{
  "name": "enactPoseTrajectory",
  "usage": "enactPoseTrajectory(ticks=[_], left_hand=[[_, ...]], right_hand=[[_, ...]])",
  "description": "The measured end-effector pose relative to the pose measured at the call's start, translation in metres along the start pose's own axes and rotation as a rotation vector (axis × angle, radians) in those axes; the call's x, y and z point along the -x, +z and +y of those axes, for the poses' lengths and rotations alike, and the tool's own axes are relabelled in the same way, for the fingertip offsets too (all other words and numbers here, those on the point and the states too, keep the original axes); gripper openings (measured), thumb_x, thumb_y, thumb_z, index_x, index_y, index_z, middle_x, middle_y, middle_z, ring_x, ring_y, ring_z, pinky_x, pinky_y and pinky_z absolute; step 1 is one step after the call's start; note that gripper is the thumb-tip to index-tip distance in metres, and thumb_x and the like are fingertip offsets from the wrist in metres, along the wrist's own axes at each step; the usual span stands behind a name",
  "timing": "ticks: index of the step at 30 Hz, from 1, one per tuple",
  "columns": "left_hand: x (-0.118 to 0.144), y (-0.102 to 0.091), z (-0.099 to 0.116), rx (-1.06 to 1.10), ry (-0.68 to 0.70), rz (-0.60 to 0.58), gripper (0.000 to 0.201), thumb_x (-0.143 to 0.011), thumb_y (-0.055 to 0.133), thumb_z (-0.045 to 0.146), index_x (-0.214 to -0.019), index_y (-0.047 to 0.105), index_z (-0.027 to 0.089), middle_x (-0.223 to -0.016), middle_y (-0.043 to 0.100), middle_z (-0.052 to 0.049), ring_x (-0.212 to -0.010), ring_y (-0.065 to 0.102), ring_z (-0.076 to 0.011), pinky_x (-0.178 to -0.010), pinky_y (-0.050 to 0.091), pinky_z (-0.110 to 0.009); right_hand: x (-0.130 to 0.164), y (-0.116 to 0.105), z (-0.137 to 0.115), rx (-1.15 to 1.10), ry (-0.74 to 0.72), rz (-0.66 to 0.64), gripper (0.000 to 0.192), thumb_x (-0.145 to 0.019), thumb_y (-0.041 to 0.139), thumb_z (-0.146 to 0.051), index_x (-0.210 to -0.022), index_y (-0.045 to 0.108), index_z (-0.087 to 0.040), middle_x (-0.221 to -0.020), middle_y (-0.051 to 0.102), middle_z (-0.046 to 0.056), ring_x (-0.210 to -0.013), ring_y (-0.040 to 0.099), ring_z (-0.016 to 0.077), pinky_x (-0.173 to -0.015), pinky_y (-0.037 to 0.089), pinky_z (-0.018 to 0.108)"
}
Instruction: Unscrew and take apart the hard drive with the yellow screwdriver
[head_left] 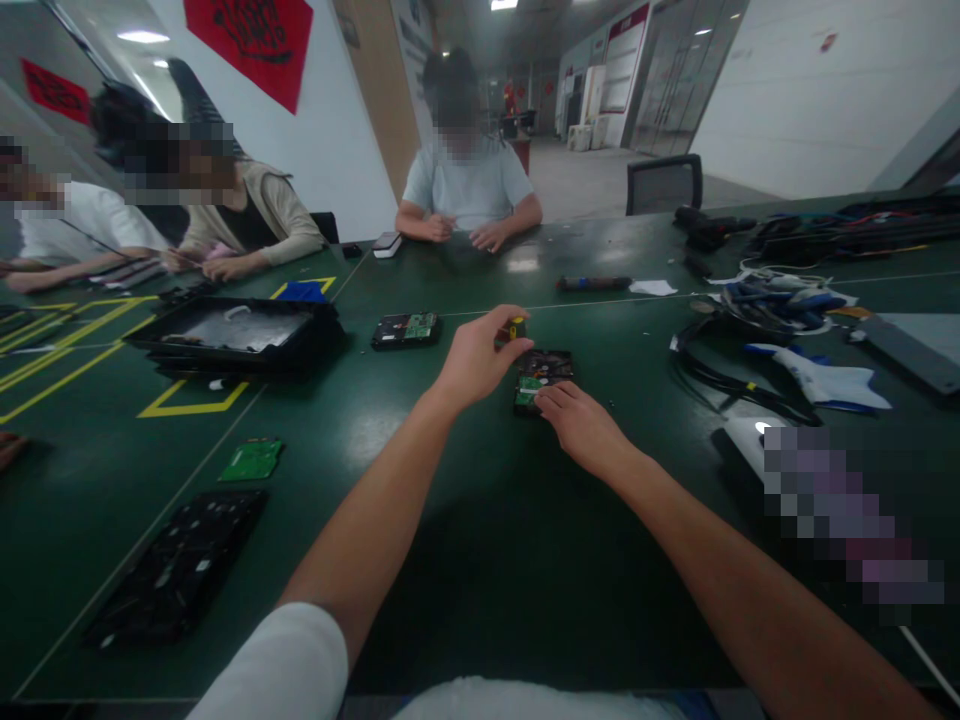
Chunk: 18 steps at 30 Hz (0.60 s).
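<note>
My left hand is closed, with thumb and fingers around a small yellow and black screwdriver; its tip is hidden. Just below it, a hard drive lies on the dark green table, its dark metal underside and green circuit board facing up. My right hand holds the drive's near right side, fingers bent together over the edge of the board. Another hard drive rests to the left of my left hand, touched by neither hand.
At left are a black tray, a loose green circuit board and a black panel. Cables, a white and blue glove and a phone-like blurred object lie at right. A person sits opposite; two others sit at left.
</note>
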<state>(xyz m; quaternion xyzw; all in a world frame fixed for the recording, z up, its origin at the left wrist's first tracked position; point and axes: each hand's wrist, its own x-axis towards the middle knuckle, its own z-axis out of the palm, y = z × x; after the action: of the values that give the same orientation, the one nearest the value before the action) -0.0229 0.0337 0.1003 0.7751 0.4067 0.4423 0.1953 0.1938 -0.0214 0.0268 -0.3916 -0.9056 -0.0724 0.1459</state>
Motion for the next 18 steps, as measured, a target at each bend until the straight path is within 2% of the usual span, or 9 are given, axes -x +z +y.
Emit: enactPoseTrajectory(ticks=[6,11,18], left_hand=[[-0.0001,-0.0009,-0.0009,0.018,0.006,-0.026,0.034,-0.097,0.071,0.022,-0.131,0.071,0.025,-0.118,0.079,-0.007,-0.101,0.074,-0.0215,-0.089,0.058,-0.034],[-0.0010,-0.0012,-0.0040,0.003,-0.027,0.010,0.033,-0.096,0.073,0.023,-0.130,0.072,0.024,-0.115,0.079,-0.007,-0.096,0.074,-0.0215,-0.088,0.059,-0.035],[-0.0020,0.0000,-0.0048,0.022,-0.032,0.018,0.033,-0.094,0.076,0.021,-0.127,0.073,0.024,-0.111,0.079,-0.007,-0.094,0.073,-0.0212,-0.084,0.060,-0.035]], right_hand=[[0.0039,0.0037,0.0030,-0.027,-0.013,0.053,0.032,-0.105,0.055,-0.005,-0.130,0.075,-0.008,-0.133,0.076,0.018,-0.119,0.065,0.0336,-0.108,0.056,0.050],[0.0051,0.0022,0.0033,-0.051,-0.001,0.075,0.031,-0.107,0.056,-0.009,-0.130,0.077,-0.007,-0.133,0.077,0.018,-0.120,0.064,0.0334,-0.110,0.055,0.050],[0.0049,0.0023,0.0019,-0.070,0.044,0.073,0.028,-0.106,0.060,-0.011,-0.127,0.079,-0.009,-0.131,0.077,0.019,-0.115,0.064,0.0341,-0.101,0.057,0.052]])
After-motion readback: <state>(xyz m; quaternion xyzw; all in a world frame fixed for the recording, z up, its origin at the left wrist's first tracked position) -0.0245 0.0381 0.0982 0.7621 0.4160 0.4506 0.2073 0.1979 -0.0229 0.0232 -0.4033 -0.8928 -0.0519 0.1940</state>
